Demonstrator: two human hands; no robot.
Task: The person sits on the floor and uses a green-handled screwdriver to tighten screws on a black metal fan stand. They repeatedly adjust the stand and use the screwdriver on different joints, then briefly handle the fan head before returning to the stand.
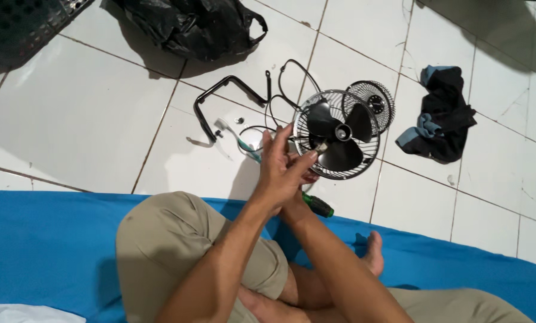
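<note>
Both hands meet at the small black 3-bladed fan in its round wire cage [338,134]; left hand [283,167] grips its rear, cage facing away; right hand [307,179], mostly hidden beneath, grip unclear; green-handled screwdriver [318,206] just below.

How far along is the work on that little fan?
Partly apart: the front grille, black U-bracket and a small loose part lie on the tiles. In hand: both hands, left hand foremost, hold the fan. Blades and rear cage remain together. A green-handled screwdriver sits below the hands.
</note>
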